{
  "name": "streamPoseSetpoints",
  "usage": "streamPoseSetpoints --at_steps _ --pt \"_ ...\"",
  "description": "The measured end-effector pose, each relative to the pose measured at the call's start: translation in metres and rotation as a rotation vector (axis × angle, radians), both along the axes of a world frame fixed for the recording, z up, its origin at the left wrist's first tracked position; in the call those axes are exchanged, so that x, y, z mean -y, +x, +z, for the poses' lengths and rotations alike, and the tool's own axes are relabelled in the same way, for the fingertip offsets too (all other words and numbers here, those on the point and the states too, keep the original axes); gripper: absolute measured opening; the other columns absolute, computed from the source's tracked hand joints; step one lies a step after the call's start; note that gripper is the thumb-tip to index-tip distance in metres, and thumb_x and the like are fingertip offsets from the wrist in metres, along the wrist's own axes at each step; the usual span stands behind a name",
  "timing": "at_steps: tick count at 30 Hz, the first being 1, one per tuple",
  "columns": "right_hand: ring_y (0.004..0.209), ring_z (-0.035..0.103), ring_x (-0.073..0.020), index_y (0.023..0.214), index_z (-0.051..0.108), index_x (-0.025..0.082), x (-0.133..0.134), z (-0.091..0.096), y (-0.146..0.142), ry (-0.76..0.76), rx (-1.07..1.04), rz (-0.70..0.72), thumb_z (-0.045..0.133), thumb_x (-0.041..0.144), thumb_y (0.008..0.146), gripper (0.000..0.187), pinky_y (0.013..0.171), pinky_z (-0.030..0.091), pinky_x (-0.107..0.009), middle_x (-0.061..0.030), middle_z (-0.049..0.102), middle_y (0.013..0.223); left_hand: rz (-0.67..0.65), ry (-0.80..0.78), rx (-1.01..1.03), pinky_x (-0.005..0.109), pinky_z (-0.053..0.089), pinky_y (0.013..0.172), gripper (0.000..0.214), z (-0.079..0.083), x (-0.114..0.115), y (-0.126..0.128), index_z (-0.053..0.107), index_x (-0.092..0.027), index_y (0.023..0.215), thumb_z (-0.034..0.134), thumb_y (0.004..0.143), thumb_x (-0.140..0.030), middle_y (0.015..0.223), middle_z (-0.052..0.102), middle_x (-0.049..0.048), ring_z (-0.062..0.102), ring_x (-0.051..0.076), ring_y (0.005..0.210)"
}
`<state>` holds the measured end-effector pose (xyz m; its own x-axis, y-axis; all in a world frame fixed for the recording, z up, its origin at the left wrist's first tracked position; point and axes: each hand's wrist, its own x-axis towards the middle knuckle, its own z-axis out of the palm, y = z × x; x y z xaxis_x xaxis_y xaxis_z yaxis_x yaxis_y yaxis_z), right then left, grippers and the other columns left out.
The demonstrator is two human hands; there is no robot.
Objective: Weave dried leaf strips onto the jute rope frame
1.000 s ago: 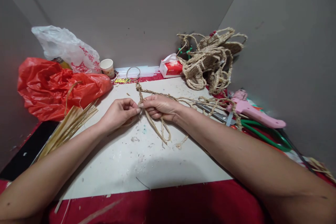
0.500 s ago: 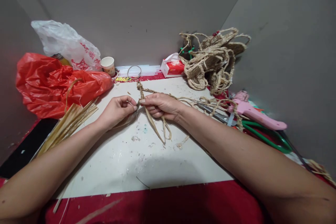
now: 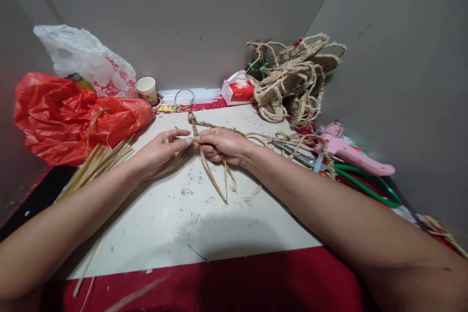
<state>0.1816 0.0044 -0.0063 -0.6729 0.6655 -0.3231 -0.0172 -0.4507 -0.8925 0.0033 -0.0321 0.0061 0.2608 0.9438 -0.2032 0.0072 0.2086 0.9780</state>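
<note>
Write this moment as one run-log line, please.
left hand: close beside braided cord; right hand: pinching braided cord; loose strands: extending from right hand; farther back: paper cup, tissue pack

Here's red cloth [image 3: 226,285], a white board [image 3: 146,234] spread over it, a braided cord [image 3: 252,135] trailing across; paper cup [image 3: 147,90], tissue pack [image 3: 237,92] at the back, red bag [image 3: 69,122] slumped left!

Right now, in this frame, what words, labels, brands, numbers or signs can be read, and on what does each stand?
None can be read with certainty.
White plastic bag: red characters, creased and blurred.
Tissue pack: pale print on red, too small.
Paper cup: printed marks, too small.
Yellow slip: dark marks, too small.
</note>
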Motion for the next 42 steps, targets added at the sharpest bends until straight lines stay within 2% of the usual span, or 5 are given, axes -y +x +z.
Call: streamPoseSetpoints --at_steps 7,18,35,38,42 --pt "0.035 0.018 -0.0026 0.069 0.051 0.014 0.0 0.0 0.001 0.025 0.01 0.027 0.051 0.021 0.088 0.02 0.031 0.012 -0.014 0.0087 0.032 0.046 -0.151 -0.226 -0.051 0.017 0.021 0.037 0.013 0.013 -0.008 0.003 0.062 -0.012 0.083 0.061 0.07 -0.013 0.064 0.054 0.0003 0.035 0.002 0.041" --pt "0.034 0.021 -0.0034 0.071 0.051 0.015 0.001 0.0 0.002 0.122 0.087 0.06 0.05 0.018 0.086 0.015 0.031 0.014 -0.015 0.0081 0.035 0.046 -0.079 0.302 -0.591 0.02 0.03 0.051 0.02 0.003 -0.012 0.011 0.064 -0.013 0.064 0.054 0.075 -0.027 0.055 0.053 -0.0021 0.04 0.008 0.051" --pt "0.056 0.04 -0.0109 0.061 0.051 0.015 0.012 0.018 0.006 1.04 0.818 0.057 0.049 0.016 0.081 0.02 0.054 0.027 -0.024 -0.0028 0.054 0.061 -0.025 -0.08 -0.27 0.022 0.01 0.035 0.019 -0.009 -0.012 0.018 0.052 -0.017 0.06 0.058 0.076 -0.024 0.039 0.028 -0.0089 0.018 0.003 0.031" --pt "0.054 0.042 -0.0108 0.059 0.053 0.014 0.012 0.024 0.008 0.995 0.825 0.038 0.051 0.016 0.079 0.02 0.052 0.028 -0.024 -0.0028 0.055 0.058 0.01 -0.058 -0.273 0.022 0.008 0.036 0.018 -0.009 -0.01 0.02 0.054 -0.016 0.058 0.06 0.073 -0.025 0.038 0.029 -0.0087 0.019 0.003 0.031" --pt "0.038 0.037 -0.0077 0.063 0.052 0.015 0.022 0.019 -0.002 0.566 0.557 -0.007 0.044 0.014 0.084 0.022 0.042 0.028 -0.022 0.0018 0.047 0.045 0.011 -0.046 -0.249 0.023 0.008 0.036 0.018 -0.009 -0.008 0.019 0.054 -0.016 0.057 0.056 0.074 -0.023 0.036 0.03 -0.0083 0.018 0.003 0.031"
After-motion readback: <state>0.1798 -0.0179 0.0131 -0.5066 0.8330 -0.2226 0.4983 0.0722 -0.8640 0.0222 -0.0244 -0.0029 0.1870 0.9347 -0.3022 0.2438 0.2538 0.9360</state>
